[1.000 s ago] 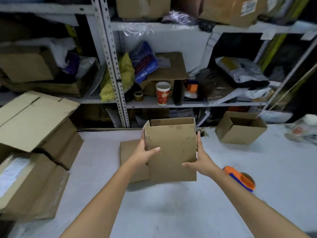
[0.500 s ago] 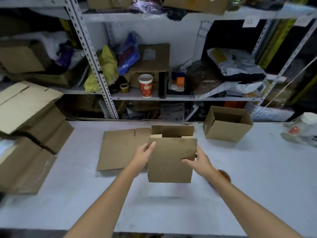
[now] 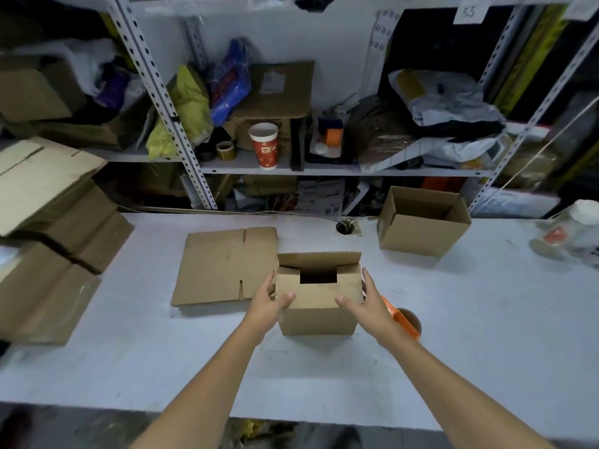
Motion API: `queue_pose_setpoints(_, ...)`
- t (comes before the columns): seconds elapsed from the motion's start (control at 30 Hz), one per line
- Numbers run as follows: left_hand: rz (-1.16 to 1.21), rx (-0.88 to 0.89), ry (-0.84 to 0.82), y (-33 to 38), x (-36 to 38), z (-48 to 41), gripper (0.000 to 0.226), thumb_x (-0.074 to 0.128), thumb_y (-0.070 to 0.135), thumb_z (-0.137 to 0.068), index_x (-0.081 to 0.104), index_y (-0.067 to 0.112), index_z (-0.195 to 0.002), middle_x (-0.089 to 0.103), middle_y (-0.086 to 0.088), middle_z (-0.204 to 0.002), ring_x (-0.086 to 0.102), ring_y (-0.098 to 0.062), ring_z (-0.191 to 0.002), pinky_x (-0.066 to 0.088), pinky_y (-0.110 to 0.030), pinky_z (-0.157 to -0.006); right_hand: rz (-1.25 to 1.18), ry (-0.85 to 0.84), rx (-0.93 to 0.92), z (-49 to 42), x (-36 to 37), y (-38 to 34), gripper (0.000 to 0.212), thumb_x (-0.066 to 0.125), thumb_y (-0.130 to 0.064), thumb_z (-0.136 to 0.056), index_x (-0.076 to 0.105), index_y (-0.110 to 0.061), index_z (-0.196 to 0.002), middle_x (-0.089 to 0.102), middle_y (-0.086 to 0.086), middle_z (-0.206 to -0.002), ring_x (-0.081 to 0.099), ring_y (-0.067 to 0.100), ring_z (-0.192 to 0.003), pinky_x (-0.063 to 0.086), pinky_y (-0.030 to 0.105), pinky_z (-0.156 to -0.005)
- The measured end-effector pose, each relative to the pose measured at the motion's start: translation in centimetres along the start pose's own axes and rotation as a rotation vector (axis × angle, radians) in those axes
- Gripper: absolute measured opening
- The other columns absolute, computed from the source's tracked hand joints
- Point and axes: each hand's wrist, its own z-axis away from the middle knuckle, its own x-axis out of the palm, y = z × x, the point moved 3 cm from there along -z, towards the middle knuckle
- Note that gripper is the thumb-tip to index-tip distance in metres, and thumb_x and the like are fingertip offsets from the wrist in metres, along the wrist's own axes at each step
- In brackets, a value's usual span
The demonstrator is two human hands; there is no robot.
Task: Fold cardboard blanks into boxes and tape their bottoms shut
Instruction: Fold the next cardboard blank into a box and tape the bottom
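At the middle of the white table (image 3: 486,335), a small brown box (image 3: 319,319) is standing upright on its base. Its long side is running left to right, square to the table's near edge, and its flapped end is facing up. The flaps folded inward are leaving a dark rectangular gap in the top, while the far flap is standing up behind it.

The left hand (image 3: 269,301) is clasping the box's near left corner, thumb lying across the top and fingers against the left wall. The right hand (image 3: 366,303) is clasping the near right corner likewise, fingers reaching straight along the right wall and thumb resting on top.

Just beside the box on the left, a cardboard blank (image 3: 223,267) is lying flat, its slotted flaps pointing away and toward the person. Behind the right wrist an orange tape dispenser (image 3: 400,319) is lying on the table, partly hidden by the arm. Farther back and to the right, an open box (image 3: 424,222) is sitting with its mouth up, near a cable hole (image 3: 345,226) in the tabletop.

A stack of flattened cardboard (image 3: 48,222) is crowding the table's left end, and a blurred plastic jar (image 3: 573,231) is standing at the right edge. On the cluttered shelf (image 3: 324,171) behind, a red paper cup (image 3: 264,145) is standing beside a tape roll (image 3: 225,150).
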Motion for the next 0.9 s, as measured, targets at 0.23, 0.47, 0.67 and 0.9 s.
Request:
queue_pose_setpoints(0.23,-0.053,-0.084,-0.05,-0.2,0.0,-1.5,0.083,0.073,0.04,-0.088,0.027,0.03,-0.156,0.045,0.003,-0.152,0.049,-0.023,-0.132,0.044,-0.046,-0.108,-0.012,-0.067,0.005,-0.2,-0.2,0.9,0.087,0.074,-0.034,-0.089,0.019,-0.039,-0.156,0.054,-0.016,-0.14,0.056,0.002,-0.122,0.047,0.035,-0.106)
queue_pose_setpoints(0.47,0.05,-0.264,0.059,2.8,0.9,-3.9,0.109,0.047,0.093,-0.068,0.035,0.024,-0.151,0.04,-0.006,-0.152,0.041,-0.036,-0.135,0.038,-0.058,-0.109,0.016,-0.079,0.023,-0.2,-0.5,0.9,0.104,0.077,-0.053,-0.078,0.01,-0.044,-0.156,0.033,-0.012,-0.158,0.036,0.013,-0.143,0.036,0.043,-0.116)
queue_pose_setpoints(0.67,0.126,-0.222,0.03,2.4,0.6,-4.0,0.062,0.057,0.055,-0.093,0.044,0.023,-0.144,0.059,-0.005,-0.133,0.06,-0.028,-0.113,0.048,-0.05,-0.102,-0.004,-0.079,0.002,0.0,-0.5,0.6,0.079,0.072,-0.03,-0.092,0.023,-0.039,-0.153,0.051,-0.016,-0.141,0.053,0.002,-0.123,0.047,0.026,-0.102)
queue_pose_setpoints(0.9,0.117,-0.119,-0.012,0.1,0.8,-3.3,0.026,0.057,0.022,-0.101,0.054,0.035,-0.123,0.066,0.003,-0.119,0.063,-0.021,-0.111,0.051,-0.04,-0.099,-0.001,-0.104,0.017,0.0,-0.2,0.5,0.078,0.068,-0.029,-0.094,0.018,-0.04,-0.153,0.052,-0.023,-0.129,0.054,0.001,-0.117,0.046,0.027,-0.099)
